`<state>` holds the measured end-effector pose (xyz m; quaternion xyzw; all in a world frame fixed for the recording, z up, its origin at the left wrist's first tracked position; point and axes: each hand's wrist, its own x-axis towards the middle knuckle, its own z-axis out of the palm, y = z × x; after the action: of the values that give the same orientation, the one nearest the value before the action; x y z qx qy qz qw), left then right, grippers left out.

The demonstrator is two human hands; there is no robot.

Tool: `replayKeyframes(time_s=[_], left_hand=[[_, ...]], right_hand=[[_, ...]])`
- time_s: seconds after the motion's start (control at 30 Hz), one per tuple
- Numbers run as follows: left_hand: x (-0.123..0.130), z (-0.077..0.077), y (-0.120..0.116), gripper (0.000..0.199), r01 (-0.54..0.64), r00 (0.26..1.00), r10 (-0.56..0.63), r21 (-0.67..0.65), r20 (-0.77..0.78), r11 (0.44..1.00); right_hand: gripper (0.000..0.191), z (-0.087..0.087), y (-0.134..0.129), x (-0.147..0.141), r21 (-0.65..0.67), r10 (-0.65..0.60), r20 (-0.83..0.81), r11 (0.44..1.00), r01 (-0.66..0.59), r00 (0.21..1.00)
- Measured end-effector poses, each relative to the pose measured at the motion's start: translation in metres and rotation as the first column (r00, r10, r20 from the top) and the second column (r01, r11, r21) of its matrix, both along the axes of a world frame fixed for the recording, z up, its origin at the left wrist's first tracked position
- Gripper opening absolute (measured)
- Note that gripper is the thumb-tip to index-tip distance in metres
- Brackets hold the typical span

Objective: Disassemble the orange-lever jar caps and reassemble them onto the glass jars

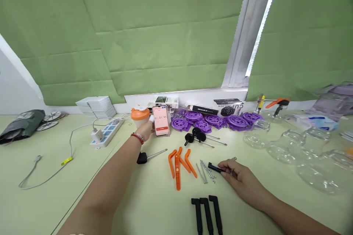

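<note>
Gripping now: R hand point(235, 176) has a blk stem point(214, 167) pinched btwn thumb & fingers, just right of the loose bolts point(204, 172), w/ a spring point(234, 158) just beyond. L hand point(146, 129) is farther off, at the left edge of the phone point(161, 121), which shows 01:32:65; can't tell if it's grasping or only touching. Progress, my guess: 1 orange-&-blk unit point(281, 103), far right, looks put together. Rest looks undone: 4 orange levers point(178, 180) lie loose left of the bolts, 3 spare stems point(207, 214) lie near, approx. parallel, none joined to a lever.
</note>
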<state>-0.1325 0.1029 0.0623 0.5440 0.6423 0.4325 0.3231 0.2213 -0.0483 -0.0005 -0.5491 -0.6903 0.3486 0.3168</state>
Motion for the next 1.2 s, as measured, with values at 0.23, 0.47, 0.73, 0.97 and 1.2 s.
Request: replayKeyframes(time_s=[0.23,0.47,0.73,0.97,1.2], left_hand=[[0.000,-0.001,0.002,0.056,0.114,0.901,-0.040,-0.147,0.431,0.983],[-0.001,-0.008,0.005,0.053,0.174,0.846,-0.115,-0.065,0.520,0.983],[-0.008,-0.018,0.005,0.039,0.142,0.868,-0.141,0.034,0.475,0.989],[-0.008,-0.016,0.003,0.023,0.185,0.850,-0.166,0.012,0.500,0.983],[-0.016,-0.016,0.000,0.023,0.182,0.811,-0.158,0.013,0.564,0.983]], right_hand=[[0.026,-0.004,0.003,0.003,-0.029,0.029,-0.008,0.999,-0.029,1.000],[0.025,-0.005,0.003,0.003,-0.025,0.044,0.022,0.999,-0.044,0.999],[0.024,-0.002,0.002,0.002,-0.034,0.049,0.002,0.998,-0.049,0.999],[0.023,0.000,0.001,0.001,-0.032,0.046,0.010,0.998,-0.046,0.999],[0.023,0.001,0.000,0.002,-0.055,0.068,-0.018,0.996,-0.069,0.997]])
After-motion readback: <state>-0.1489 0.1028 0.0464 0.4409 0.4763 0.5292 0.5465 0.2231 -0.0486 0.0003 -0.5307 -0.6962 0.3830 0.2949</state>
